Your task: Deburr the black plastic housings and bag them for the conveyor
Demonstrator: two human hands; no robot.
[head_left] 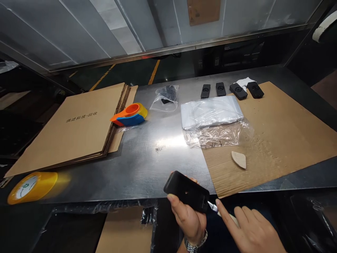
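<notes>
My left hand (188,218) is closed around a black rectangular plastic housing (186,191), tilted above the table's front edge. A small round hole shows near the middle of its upper face. In my right hand (250,225) is a craft knife (213,206) with a slim light handle, index finger laid along it. The blade tip meets, or nearly meets, the housing's right end. Several similar black parts (238,91) stand at the back right of the table, two of them by a white cloth (244,82).
A stack of flat cardboard (79,123) lies left, with an orange and blue tape dispenser (129,115) at its edge. A yellow tape roll (33,188) sits front left. Plastic bags (212,112) and a tan wedge-shaped piece (239,160) rest on a cardboard sheet (295,130). A bagged black part (167,96) lies behind.
</notes>
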